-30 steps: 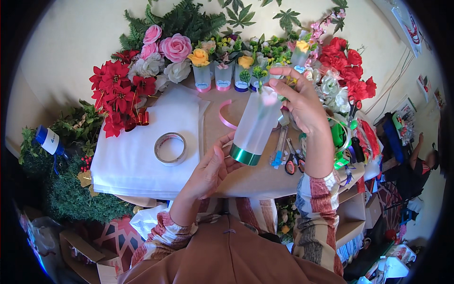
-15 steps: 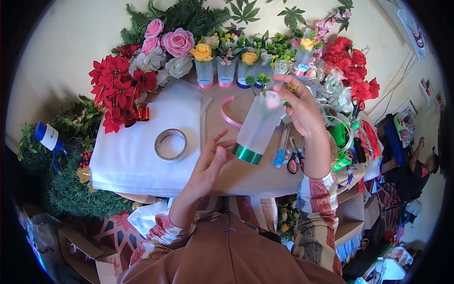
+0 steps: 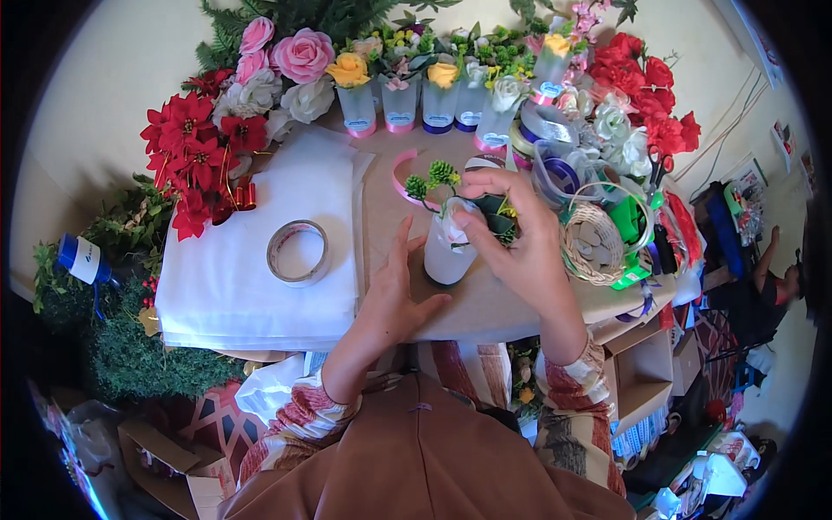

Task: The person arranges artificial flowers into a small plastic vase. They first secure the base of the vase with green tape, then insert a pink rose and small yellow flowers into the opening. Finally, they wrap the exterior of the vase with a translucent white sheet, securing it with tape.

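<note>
A frosted translucent cylinder (image 3: 440, 263) stands upright, or nearly so, on the brown table, with a dark band at its base. Out of its top come a pale pink artificial rose (image 3: 454, 224), small green sprigs (image 3: 444, 172) and dark leaves. My right hand (image 3: 520, 238) is closed around the rose and leaves from the right, thumb against the petals; some leaves hide behind its fingers. Just left of the cylinder is my left hand (image 3: 395, 296), fingers spread and thumb apart, holding nothing.
White sheets (image 3: 225, 295) with a tape roll (image 3: 297, 252) lie to the left. Several finished flower cylinders (image 3: 356, 108) line the back. A pink ribbon strip (image 3: 403, 178) curls behind the cylinder. Rightward sit a wicker basket (image 3: 594, 245), ribbon rolls (image 3: 548, 124) and red flowers (image 3: 637, 87).
The cylinder, tilted and raised before, is now lower and upright. My right hand has come down with it, closing about the flower. My left hand stays open beside it.
</note>
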The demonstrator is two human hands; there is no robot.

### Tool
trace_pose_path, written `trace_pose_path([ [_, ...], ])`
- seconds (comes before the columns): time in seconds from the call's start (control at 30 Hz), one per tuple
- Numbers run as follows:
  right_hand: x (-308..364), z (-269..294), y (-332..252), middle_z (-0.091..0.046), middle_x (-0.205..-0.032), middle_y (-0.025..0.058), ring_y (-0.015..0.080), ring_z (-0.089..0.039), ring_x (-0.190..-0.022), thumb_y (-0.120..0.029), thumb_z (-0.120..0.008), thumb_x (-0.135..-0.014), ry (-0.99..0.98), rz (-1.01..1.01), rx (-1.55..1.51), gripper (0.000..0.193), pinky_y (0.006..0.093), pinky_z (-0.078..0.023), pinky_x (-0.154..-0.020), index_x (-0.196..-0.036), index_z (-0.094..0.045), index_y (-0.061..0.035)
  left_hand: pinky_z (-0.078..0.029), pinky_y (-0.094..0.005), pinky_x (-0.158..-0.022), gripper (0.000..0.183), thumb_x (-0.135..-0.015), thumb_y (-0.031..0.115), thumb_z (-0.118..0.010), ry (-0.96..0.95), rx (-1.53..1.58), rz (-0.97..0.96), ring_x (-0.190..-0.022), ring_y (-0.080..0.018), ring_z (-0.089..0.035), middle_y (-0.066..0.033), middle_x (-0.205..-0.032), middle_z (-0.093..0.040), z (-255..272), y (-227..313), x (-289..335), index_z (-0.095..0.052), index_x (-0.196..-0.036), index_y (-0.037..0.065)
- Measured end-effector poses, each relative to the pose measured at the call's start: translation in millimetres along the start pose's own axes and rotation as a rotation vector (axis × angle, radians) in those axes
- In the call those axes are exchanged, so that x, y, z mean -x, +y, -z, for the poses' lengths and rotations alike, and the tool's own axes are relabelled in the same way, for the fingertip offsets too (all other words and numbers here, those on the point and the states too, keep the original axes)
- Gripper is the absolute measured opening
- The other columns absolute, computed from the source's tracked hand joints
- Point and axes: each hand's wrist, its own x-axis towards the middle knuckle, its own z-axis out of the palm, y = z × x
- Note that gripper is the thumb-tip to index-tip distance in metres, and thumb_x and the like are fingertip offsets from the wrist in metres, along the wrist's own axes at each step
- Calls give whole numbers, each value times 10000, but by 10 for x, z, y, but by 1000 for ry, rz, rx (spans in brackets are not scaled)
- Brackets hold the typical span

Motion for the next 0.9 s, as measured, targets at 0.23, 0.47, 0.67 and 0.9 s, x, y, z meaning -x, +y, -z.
trace_pose_path([
  [0.23, 34, 78, -17, -562, -997, 127, 269, -569, -921, -113, -693, -736, -126, 8, -7, 413, 351, -461, -782, -1105, -516, -57, -424, -395, -903, 1040, -627, 109, -770, 35, -9, 16, -1053, -334, -543, -207, -1138, -536, -112, 12, -63, -70, -1391, 26],
  [0.47, -15, 169, -70, -547, -982, 119, 314, -535, -941, -104, -682, -709, -215, 22, 2, 375, 378, -444, -800, -1024, -485, -54, -456, -397, -818, 1044, -615, 96, -762, 77, -39, 0, -944, -349, -576, -191, -1044, -569, -155, -2, -74, -70, -1395, 39],
  [0.67, -22, 185, -64, -548, -966, 111, 314, -538, -911, -73, -650, -729, -248, 42, 13, 303, 380, -455, -761, -979, -480, -54, -466, -386, -793, 1036, -612, 98, -764, 88, -11, -27, -916, -333, -588, -186, -1024, -576, -171, -15, -81, -85, -1392, 38],
  [0.9, -18, 153, -66, -558, -912, 100, 287, -566, -856, -32, -671, -696, -210, 45, -18, 306, 359, -460, -750, -951, -503, -54, -467, -388, -783, 1013, -621, 104, -762, 100, -10, -44, -898, -328, -589, -188, -996, -576, -186, -60, -75, -105, -1390, 50],
])
